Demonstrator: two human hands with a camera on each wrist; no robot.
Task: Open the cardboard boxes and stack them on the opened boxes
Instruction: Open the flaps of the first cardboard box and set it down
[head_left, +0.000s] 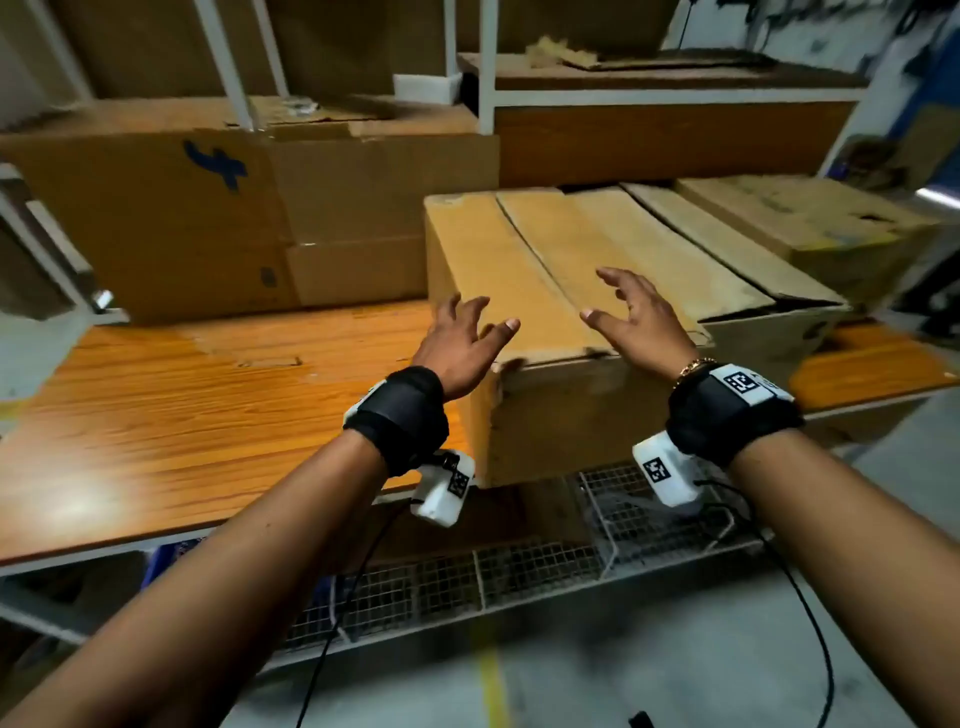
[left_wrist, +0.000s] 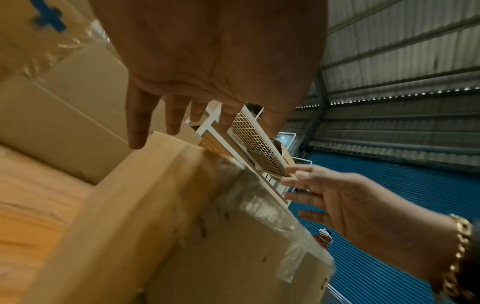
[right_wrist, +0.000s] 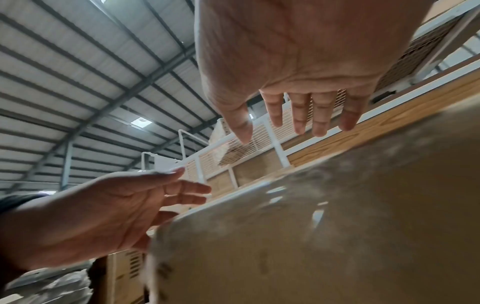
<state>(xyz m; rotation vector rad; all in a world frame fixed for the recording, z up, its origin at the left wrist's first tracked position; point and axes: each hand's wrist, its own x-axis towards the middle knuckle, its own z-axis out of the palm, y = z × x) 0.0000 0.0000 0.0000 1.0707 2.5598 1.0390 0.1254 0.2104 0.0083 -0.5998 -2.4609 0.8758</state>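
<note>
A closed cardboard box sits at the front edge of the wooden desk, its near end overhanging. The left hand and right hand hover over its near top corners, fingers spread, gripping nothing. More boxes stand along the back edge.
</note>
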